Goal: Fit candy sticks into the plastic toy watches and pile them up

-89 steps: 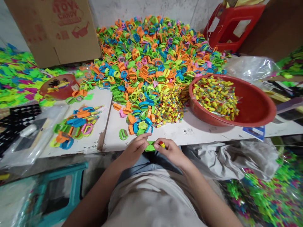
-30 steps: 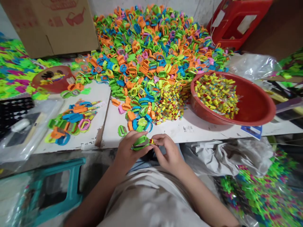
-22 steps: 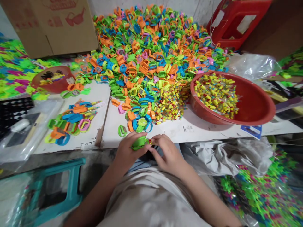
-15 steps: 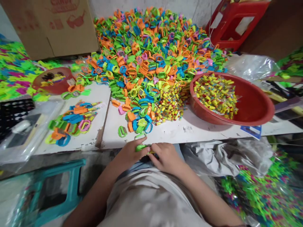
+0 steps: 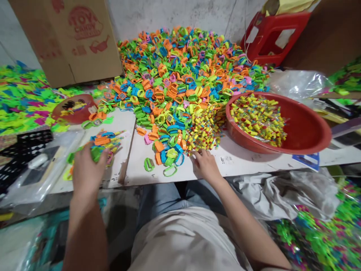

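"TOY CANDY" on cardboard box [image 5: 70, 41]

- Bright, even overhead light; colours saturated, no hard glare on white table [image 5: 239, 160].
- Soft shadow under red basin [image 5: 307, 130], short shadows by hands.
- Mild sheen on clear plastic bag [image 5: 296, 81] at right.
- Wide-angle warp: edges bend, corners stretch & smear.
- Left hand [image 5: 86, 165] slightly motion-blurred; centre pile sharp, lower corners soft.

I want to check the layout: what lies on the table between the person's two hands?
In the head view, between left hand and right hand: a board seam and loose plastic rings.
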### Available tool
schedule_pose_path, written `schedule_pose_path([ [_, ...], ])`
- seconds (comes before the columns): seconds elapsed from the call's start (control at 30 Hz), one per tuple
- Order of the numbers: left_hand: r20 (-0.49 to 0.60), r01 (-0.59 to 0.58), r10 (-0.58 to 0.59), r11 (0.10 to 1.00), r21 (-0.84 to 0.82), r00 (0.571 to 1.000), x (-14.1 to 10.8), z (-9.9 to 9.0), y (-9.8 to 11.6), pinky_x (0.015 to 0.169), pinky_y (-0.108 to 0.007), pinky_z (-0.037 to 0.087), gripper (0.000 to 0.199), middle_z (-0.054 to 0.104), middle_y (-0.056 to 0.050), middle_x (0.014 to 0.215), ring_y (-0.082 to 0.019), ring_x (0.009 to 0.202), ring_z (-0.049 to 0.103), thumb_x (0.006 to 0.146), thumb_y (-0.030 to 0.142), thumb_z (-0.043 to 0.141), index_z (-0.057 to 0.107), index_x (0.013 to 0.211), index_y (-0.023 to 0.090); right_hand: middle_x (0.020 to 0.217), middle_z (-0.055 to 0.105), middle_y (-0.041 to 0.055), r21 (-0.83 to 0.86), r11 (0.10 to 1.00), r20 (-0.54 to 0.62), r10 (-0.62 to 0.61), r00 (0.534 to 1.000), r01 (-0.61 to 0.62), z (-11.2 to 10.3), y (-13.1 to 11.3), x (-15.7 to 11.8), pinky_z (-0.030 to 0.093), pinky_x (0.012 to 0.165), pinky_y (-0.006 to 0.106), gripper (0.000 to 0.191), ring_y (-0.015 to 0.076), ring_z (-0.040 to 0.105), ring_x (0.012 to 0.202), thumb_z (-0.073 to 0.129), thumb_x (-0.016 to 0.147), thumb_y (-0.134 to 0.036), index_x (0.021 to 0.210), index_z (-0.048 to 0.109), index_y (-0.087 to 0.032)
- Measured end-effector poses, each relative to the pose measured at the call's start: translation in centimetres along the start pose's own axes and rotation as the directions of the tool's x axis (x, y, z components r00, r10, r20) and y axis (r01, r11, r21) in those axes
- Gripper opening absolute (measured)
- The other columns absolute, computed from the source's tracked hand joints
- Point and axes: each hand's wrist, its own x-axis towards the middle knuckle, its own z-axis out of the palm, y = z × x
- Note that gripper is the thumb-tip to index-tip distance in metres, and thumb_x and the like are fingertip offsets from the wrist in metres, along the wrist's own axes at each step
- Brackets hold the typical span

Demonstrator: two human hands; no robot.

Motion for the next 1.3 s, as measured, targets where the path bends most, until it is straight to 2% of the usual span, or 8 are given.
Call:
schedule_pose_path([
  [0.13, -0.104, 0.043, -0.037, 0.997, 0.062, 0.994, 1.4, 0.3, -2.7, 0.099, -0.063, 0.040, 0.072, 0.049, -0.023, 0.136, -0.046, 0.126, 0.044, 0.085, 0.047, 0.053, 0.037, 0.143, 0.007, 0.114, 0.057, 0.0117, 0.010, 1.000, -0.055, -0.018, 0.998, 0.019, 0.5, -0.2, 0.1, 0.036, 0.077, 0.035, 0.019, 0.0274, 0.049, 0.101, 0.055, 0.089, -0.023, 0.107, 0.062, -0.021],
  [0.27, -0.019, -0.248, 0.248, 0.969, -0.002, 0.968, -0.9, 3.2, -1.7, 0.108, -0.054, 0.036, 0.058, 0.050, -0.020, 0.137, -0.038, 0.130, 0.043, 0.085, 0.041, 0.053, 0.048, 0.135, 0.010, 0.108, 0.062, 0.0098, 0.005, 0.999, -0.014, -0.043, 0.999, 0.043, 0.5, -0.5, 0.1, 0.034, 0.077, 0.036, 0.016, 0.0270, 0.049, 0.099, 0.053, 0.091, -0.023, 0.104, 0.062, -0.020],
  [0.43, 0.376, -0.587, 0.591, 0.797, -0.138, 0.714, -4.7, 7.2, 1.2, 0.114, -0.061, 0.018, 0.050, 0.039, -0.007, 0.150, -0.035, 0.141, 0.027, 0.085, 0.034, 0.054, 0.051, 0.134, 0.027, 0.100, 0.064, 0.0090, 0.027, 0.999, 0.020, -0.042, 0.999, 0.041, 0.4, -0.5, -0.4, 0.032, 0.076, 0.036, 0.015, 0.0268, 0.050, 0.095, 0.055, 0.090, -0.024, 0.101, 0.065, -0.021],
  [0.53, 0.473, -0.594, 0.650, 0.752, -0.285, 0.595, -5.0, 8.6, 1.5, 0.112, -0.048, 0.031, 0.046, 0.048, -0.008, 0.144, -0.027, 0.135, 0.041, 0.087, 0.029, 0.049, 0.054, 0.132, 0.024, 0.101, 0.065, 0.0086, 0.102, 0.993, 0.000, -0.056, 0.998, 0.056, 0.5, -0.3, -1.0, 0.033, 0.078, 0.036, 0.014, 0.0262, 0.051, 0.095, 0.056, 0.090, -0.024, 0.100, 0.065, -0.020],
  [0.73, 0.338, -0.384, 0.473, 0.874, -0.300, 0.814, -4.1, 8.4, 1.3, 0.099, -0.044, 0.042, 0.046, 0.065, -0.010, 0.118, -0.029, 0.111, 0.058, 0.080, 0.045, 0.060, 0.061, 0.118, 0.019, 0.095, 0.068, 0.0079, 0.346, 0.933, -0.078, -0.073, 0.994, 0.096, 0.4, -0.4, -2.0, 0.038, 0.082, 0.038, 0.013, 0.0259, 0.055, 0.093, 0.052, 0.091, -0.025, 0.094, 0.065, -0.020],
  [0.83, 0.293, -0.223, 0.377, 0.867, -0.446, 0.879, -5.6, 7.0, 2.6, 0.090, -0.039, 0.047, 0.041, 0.068, -0.007, 0.102, -0.026, 0.098, 0.061, 0.074, 0.050, 0.065, 0.064, 0.103, 0.020, 0.093, 0.069, 0.0075, 0.617, 0.774, -0.131, -0.081, 0.988, 0.145, -0.4, -1.8, -2.5, 0.045, 0.081, 0.036, 0.013, 0.0224, 0.061, 0.089, 0.052, 0.091, -0.025, 0.096, 0.063, -0.019],
  [1.0, 0.376, -0.031, 0.416, 0.703, -0.710, 0.828, -9.7, 4.6, 6.1, 0.073, -0.031, 0.050, 0.039, 0.065, -0.004, 0.091, -0.020, 0.081, 0.062, 0.076, 0.050, 0.064, 0.056, 0.098, 0.020, 0.096, 0.069, 0.0056, 0.816, 0.534, -0.164, -0.151, 0.975, 0.220, -2.3, -5.7, -3.6, 0.050, 0.081, 0.031, 0.015, 0.0179, 0.063, 0.091, 0.052, 0.093, -0.025, 0.103, 0.063, -0.022],
  [1.3, 0.222, -0.052, 0.505, 0.472, -0.880, 0.834, -11.8, 3.6, 8.5, 0.087, -0.035, 0.053, 0.040, 0.069, -0.006, 0.107, -0.020, 0.102, 0.066, 0.072, 0.034, 0.077, 0.045, 0.096, 0.024, 0.094, 0.066, 0.0040, 0.883, 0.413, -0.226, -0.040, 0.973, 0.222, -3.1, -6.4, -5.0, 0.052, 0.078, 0.028, 0.009, 0.0154, 0.063, 0.088, 0.057, 0.091, -0.025, 0.099, 0.058, -0.022],
])
